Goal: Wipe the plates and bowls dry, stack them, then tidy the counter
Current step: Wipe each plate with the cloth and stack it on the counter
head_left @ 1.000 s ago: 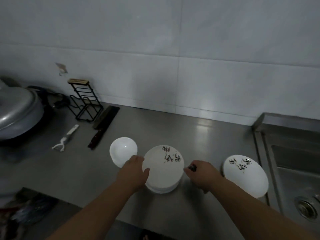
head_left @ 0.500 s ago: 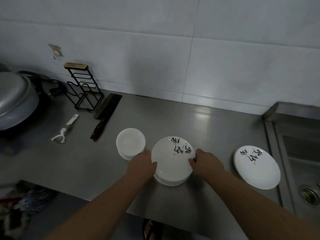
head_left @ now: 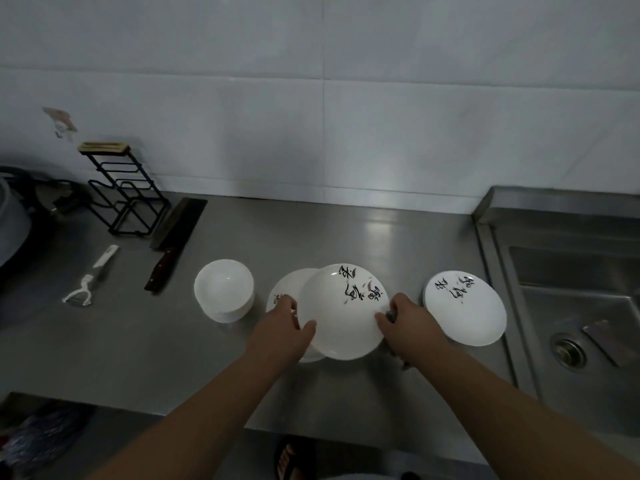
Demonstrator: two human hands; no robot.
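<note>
Black brush-style characters mark the top plate (head_left: 341, 313) I hold at the middle of the steel counter (head_left: 173, 341); they are too blurred to read. My left hand (head_left: 284, 327) grips its left rim, thumb curled over the edge. My right hand (head_left: 408, 320) pinches the right rim, with both forearms reaching in from below. The plate is tilted and off-centre, overhanging the right side of the stack of plates (head_left: 287, 289) beneath it. A lone plate (head_left: 464, 306) with similar unreadable writing lies just right, beside the sink (head_left: 571, 306). Plain white stacked bowls (head_left: 223, 289) stand just left of the stack. Farther left lie a cleaver (head_left: 176, 233), a white peeler (head_left: 90, 278) and a black wire rack (head_left: 121, 192).
</note>
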